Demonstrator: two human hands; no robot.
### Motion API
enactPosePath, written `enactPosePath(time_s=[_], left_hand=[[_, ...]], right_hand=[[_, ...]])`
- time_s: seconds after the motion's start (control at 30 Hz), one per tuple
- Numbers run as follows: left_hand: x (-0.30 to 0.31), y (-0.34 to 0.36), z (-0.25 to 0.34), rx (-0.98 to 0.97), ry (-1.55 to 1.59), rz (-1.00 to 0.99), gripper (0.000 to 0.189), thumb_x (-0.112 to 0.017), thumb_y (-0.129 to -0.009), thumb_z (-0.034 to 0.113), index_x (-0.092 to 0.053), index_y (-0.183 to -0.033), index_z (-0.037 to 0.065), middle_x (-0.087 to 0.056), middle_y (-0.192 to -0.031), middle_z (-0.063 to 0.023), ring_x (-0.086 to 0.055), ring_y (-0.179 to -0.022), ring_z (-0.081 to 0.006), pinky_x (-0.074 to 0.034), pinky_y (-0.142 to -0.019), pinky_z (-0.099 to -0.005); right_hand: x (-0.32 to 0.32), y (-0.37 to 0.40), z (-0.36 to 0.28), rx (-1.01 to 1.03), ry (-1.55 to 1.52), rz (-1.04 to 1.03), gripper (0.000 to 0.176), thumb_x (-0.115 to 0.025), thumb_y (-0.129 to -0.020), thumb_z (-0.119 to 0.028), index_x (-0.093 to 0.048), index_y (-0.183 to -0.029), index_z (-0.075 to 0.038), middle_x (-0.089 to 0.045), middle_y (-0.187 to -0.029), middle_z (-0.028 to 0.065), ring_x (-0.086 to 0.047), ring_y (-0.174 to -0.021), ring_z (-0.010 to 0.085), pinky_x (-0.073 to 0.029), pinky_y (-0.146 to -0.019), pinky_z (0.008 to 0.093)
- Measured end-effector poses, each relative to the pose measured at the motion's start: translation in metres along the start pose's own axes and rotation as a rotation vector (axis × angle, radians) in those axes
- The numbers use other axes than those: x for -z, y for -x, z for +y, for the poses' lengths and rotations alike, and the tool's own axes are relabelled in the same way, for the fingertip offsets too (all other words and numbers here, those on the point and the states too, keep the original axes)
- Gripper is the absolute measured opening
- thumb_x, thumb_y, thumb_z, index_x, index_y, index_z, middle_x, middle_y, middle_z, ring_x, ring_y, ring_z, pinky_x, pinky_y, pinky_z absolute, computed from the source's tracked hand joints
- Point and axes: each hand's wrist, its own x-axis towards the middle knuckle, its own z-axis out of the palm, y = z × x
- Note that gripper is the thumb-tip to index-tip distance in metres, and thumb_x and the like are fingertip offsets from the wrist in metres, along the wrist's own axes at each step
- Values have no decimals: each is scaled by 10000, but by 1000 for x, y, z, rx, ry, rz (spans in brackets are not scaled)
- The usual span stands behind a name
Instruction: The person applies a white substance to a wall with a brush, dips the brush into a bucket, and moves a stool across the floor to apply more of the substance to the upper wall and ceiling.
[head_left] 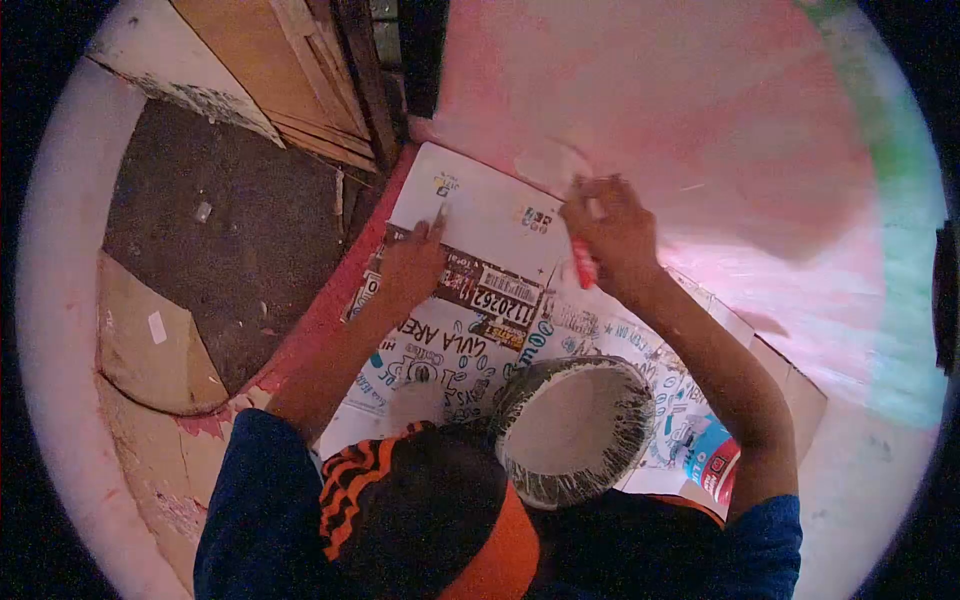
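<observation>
My left hand (415,265) lies on a printed cardboard sheet (470,215), its index finger stretched out along the white part. Nothing shows in that hand. In my right hand (612,225) is a paintbrush with a red handle (583,265); its far end points at the pink wall and is blurred by motion. The fingers wrap round the brush just above the sheet's upper right corner. A paint-streaked bucket (575,430) with pale paint inside stands close to my body, on more of the printed cardboard.
The pink wall (650,90) has whitish paint over parts of it and a green band (880,150) at the right. To the left are a dark floor (220,210), a wooden door frame (320,80) and a brown cardboard piece (155,325). A blue and red printed packet (712,460) lies near my right arm.
</observation>
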Motion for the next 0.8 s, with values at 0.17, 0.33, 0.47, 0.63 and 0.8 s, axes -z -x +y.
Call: enactPosePath(time_s=[0.17,0.33,0.47,0.63,0.8], left_hand=[[-2,-30,2,25,-122,-222,531,-459,-753,145,-332,-1253,16,-591,-795,-126,-585,-619,-250,-482,-550,-348],[3,-37,-1,46,-60,-331,567,-467,-734,159,-317,-1249,-23,-590,-705,-121,-588,-622,-260,-482,-563,-374],[5,-36,0,-4,-41,-289,570,-461,-733,165,-313,-1247,-33,-592,-701,-128,-591,-628,-267,-483,-569,-375],[4,-41,3,63,-54,-343,577,-464,-731,176,-313,-1245,-38,-591,-687,-146,-592,-613,-280,-478,-560,-398],[2,-39,-3,-6,-68,-322,560,-459,-735,172,-329,-1238,-39,-589,-685,-145,-589,-607,-282,-475,-557,-408]], right_hand=[[-50,14,-24,-1,-268,97,231,-531,-701,-156,-522,-931,-138,-502,-936,122,-486,-905,321,-467,-696,431],[-26,-18,-3,42,-58,-125,230,-532,-690,-161,-524,-919,-146,-506,-945,118,-478,-943,307,-489,-618,381],[-31,2,-16,-19,-139,74,214,-522,-704,-173,-528,-917,-152,-496,-1044,128,-484,-944,304,-493,-611,396],[-98,-16,-21,63,-56,-176,267,-547,-704,-154,-513,-967,-134,-498,-1063,106,-487,-955,314,-462,-748,392],[-34,-14,-10,-55,-164,65,336,-555,-690,-163,-490,-1020,-150,-469,-1120,133,-456,-1022,316,-462,-743,390]])
